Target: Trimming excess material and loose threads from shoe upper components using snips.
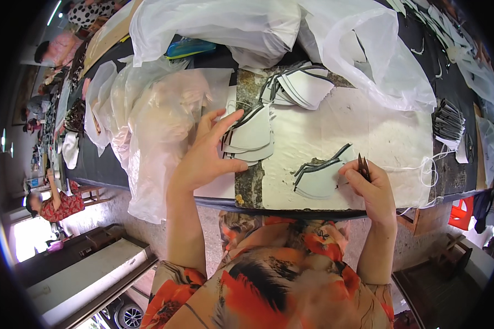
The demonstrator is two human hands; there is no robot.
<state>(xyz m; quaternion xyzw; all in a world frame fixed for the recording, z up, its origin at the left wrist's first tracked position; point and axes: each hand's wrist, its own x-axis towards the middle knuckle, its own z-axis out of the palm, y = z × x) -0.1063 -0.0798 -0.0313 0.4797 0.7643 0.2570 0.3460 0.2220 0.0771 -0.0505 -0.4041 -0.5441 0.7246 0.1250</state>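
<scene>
Head view: dark pointed snips point(362, 166) are tucked in the right hand point(375, 188), seemingly leaving its pinch free for the curved white, black-edged panel point(318, 182) just leftward, while a matching stack point(251, 137) is flanked by the spread left hand point(198, 160).

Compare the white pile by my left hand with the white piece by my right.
The pile has several overlapping layers; the piece looks single. The pile lies at the left hand's spread fingers; the piece lies beside the right hand, which holds a dark pointed tool. Both are white with black edging.
</scene>
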